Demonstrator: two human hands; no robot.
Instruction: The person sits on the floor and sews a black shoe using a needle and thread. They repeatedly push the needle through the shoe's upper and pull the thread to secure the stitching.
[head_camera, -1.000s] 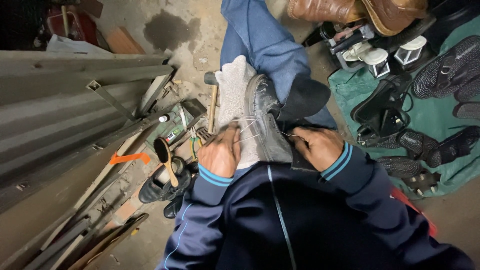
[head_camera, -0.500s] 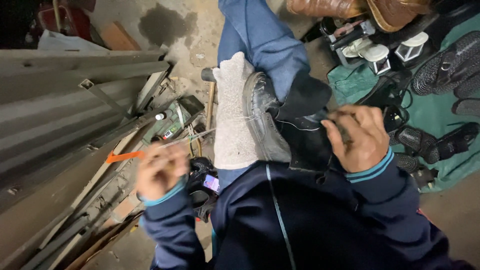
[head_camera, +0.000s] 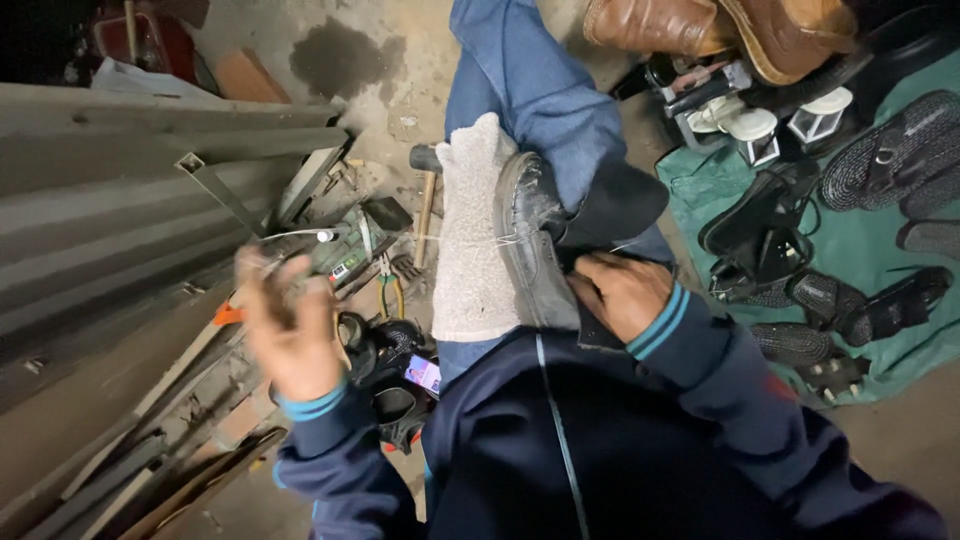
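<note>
We steady the black leather shoe (head_camera: 535, 250) lengthwise on our lap under the right hand (head_camera: 618, 292), pressing it, while the blurred left hand (head_camera: 285, 325), grip unclear, draws pale thread (head_camera: 455, 240) leftward.

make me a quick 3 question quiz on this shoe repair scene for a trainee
1. True or false: the right hand rests on the black shoe that lies on the lap.
2. What lies between the shoe and the leg? A) a whitish knitted cloth B) a sheet of newspaper C) a green plastic bag
3. Fill in: the left hand is raised out to the side, pulling a pale ______ that runs to the shoe.

Key: 1 true; 2 A; 3 thread
</note>
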